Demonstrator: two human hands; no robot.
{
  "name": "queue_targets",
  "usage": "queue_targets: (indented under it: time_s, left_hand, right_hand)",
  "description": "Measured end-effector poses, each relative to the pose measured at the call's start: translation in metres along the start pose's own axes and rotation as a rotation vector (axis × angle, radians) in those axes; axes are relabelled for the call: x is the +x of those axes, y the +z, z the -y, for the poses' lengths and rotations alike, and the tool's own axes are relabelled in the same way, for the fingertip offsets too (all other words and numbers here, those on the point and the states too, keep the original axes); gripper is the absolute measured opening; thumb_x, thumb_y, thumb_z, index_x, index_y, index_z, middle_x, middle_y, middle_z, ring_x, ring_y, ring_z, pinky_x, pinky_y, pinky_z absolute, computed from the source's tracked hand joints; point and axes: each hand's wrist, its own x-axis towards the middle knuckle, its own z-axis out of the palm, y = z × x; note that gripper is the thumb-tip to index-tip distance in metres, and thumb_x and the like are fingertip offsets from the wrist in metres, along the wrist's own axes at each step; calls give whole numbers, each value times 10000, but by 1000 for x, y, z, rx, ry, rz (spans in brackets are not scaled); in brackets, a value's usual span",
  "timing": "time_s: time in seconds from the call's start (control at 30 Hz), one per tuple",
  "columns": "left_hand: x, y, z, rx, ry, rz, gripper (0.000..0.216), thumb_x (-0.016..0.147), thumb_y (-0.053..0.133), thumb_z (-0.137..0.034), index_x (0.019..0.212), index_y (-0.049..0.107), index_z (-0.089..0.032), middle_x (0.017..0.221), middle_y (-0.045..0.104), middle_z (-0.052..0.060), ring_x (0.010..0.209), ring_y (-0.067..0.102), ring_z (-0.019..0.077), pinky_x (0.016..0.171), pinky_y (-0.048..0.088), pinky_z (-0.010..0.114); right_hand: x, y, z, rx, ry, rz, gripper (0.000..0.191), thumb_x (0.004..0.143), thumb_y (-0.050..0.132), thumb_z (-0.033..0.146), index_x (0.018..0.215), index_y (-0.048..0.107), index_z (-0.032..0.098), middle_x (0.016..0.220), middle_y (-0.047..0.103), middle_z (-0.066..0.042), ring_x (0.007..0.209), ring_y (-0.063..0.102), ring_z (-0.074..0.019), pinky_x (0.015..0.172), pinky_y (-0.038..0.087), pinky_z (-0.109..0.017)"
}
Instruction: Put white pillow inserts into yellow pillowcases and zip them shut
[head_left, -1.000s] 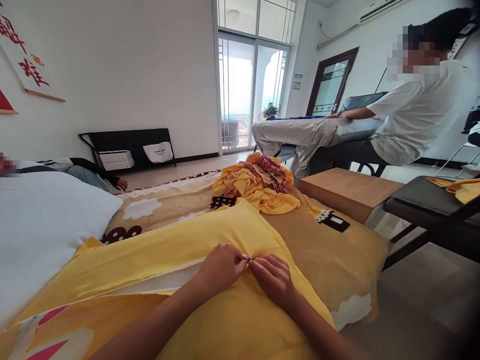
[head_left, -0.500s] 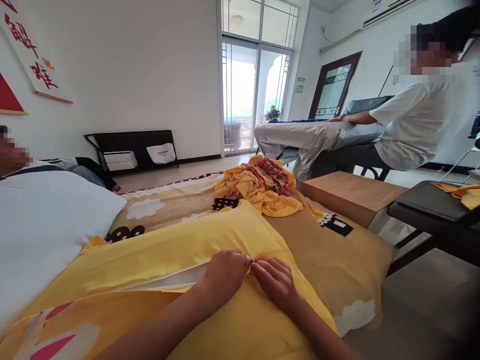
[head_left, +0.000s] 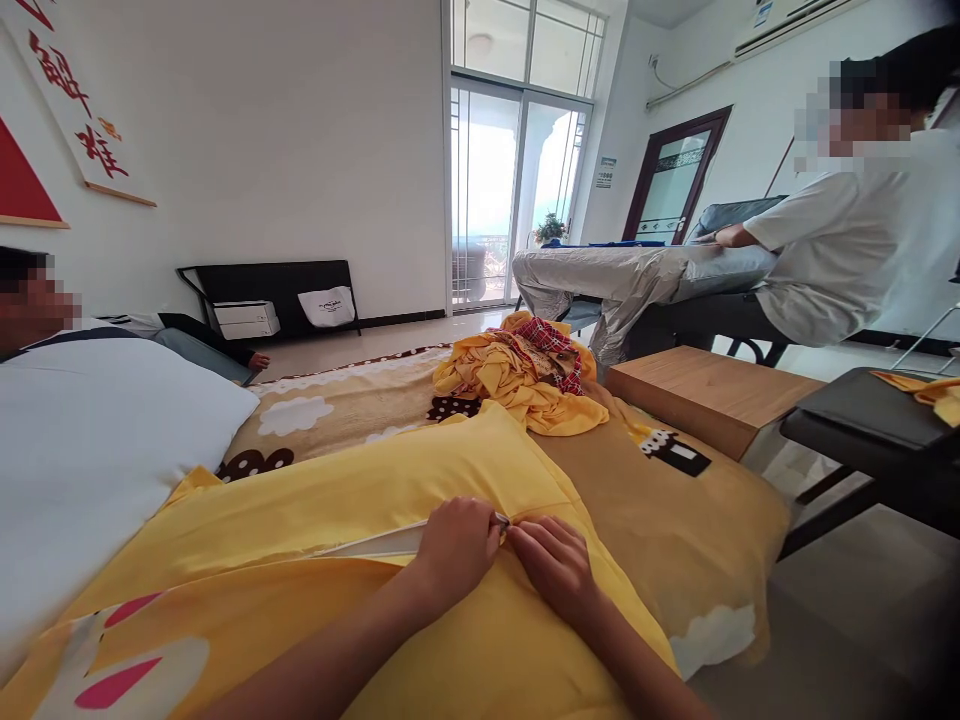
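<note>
A plump yellow pillowcase (head_left: 465, 660) with a pink-and-white print lies in front of me. A long slit with a pale zipper edge (head_left: 375, 545) gapes to the left of my hands, and white filling shows inside. My left hand (head_left: 461, 545) is closed in a pinch at the right end of the slit, with a small bit of pale edging at its fingertips. Close beside it, my right hand (head_left: 555, 565) pinches the yellow fabric. Whether either hand holds a zipper pull is hidden by the fingers.
A white pillow (head_left: 112, 430) lies at left, near a seated person. Crumpled yellow and red cloths (head_left: 517, 375) sit on the tan blanket (head_left: 675, 540). To the right are a wooden box (head_left: 712, 390), a black chair (head_left: 870, 415) and another person at a covered table (head_left: 600, 270).
The visible slit looks shorter and narrower at its left end. Both hands keep their pinch at nearly the same spot. The right-hand person's arm has drawn back slightly, and the view has shifted a little.
</note>
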Motion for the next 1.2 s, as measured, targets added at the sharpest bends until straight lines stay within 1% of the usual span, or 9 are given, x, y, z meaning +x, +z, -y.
queue_targets:
  time_s: [0.17,0.3,0.5,0.73,0.83,0.93,1.0,1.1,1.2]
  left_hand:
    - [1,2,-3,37,28,17,310,922,380,-263,953,669,-156,998,707,114,931,664,251,785,497,350]
    - [4,4,-6,68,40,39,297,912,358,-216,1005,631,-143,1016,692,138,945,662,270,786,510,371]
    - [4,1,-5,110,119,97,274,862,389,-162,1062,576,-151,1039,677,133,924,668,276,765,520,373]
    - [4,-2,-6,153,200,118,309,829,402,-125,1072,594,-137,1030,681,144,933,667,299,763,527,396]
    - [3,-1,-8,164,203,105,332,819,382,-84,1054,614,-117,1023,681,157,941,669,301,772,527,397]
    - [1,-2,-8,150,181,96,323,828,394,-107,1058,620,-109,1008,688,162,936,673,302,764,531,393]
    - [0,-2,-6,131,156,84,298,853,400,-155,1046,626,-127,1006,695,146,941,673,294,769,532,387]
    - [-1,0,-3,109,110,57,287,895,386,-226,1019,634,-151,1019,698,122,959,666,275,793,527,378]
    - [-3,5,-3,111,75,33,285,898,394,-229,1025,631,-134,1007,697,130,948,665,275,793,524,381]
  right_hand:
    - [-2,2,0,7,12,22,203,863,528,54,1003,608,178,723,674,-39,588,553,-139,560,398,-272]
    - [-3,3,-1,25,18,-11,236,859,538,52,1036,625,181,753,689,-49,613,577,-146,561,422,-272]
    - [-3,4,-1,61,23,-39,258,836,566,25,1032,648,173,753,692,-51,605,576,-145,549,443,-272]
    - [-6,7,-2,82,220,-78,222,860,617,148,1073,648,205,821,698,-51,704,658,-152,627,546,-264]
    - [-5,6,-2,86,231,-79,183,858,619,154,1023,668,215,800,688,-44,683,656,-146,613,551,-253]
    - [-4,6,-2,91,230,-75,163,854,626,164,1004,668,211,783,686,-40,664,652,-144,597,545,-248]
    - [-3,6,-2,107,254,-53,165,856,619,173,1011,661,212,789,683,-42,670,651,-147,602,545,-251]
    - [-3,4,-2,204,324,32,197,858,584,167,1037,651,218,785,663,-33,667,636,-138,594,541,-244]
    - [-3,2,-3,296,381,106,209,857,556,156,1035,646,217,782,647,-25,653,620,-127,576,530,-231]
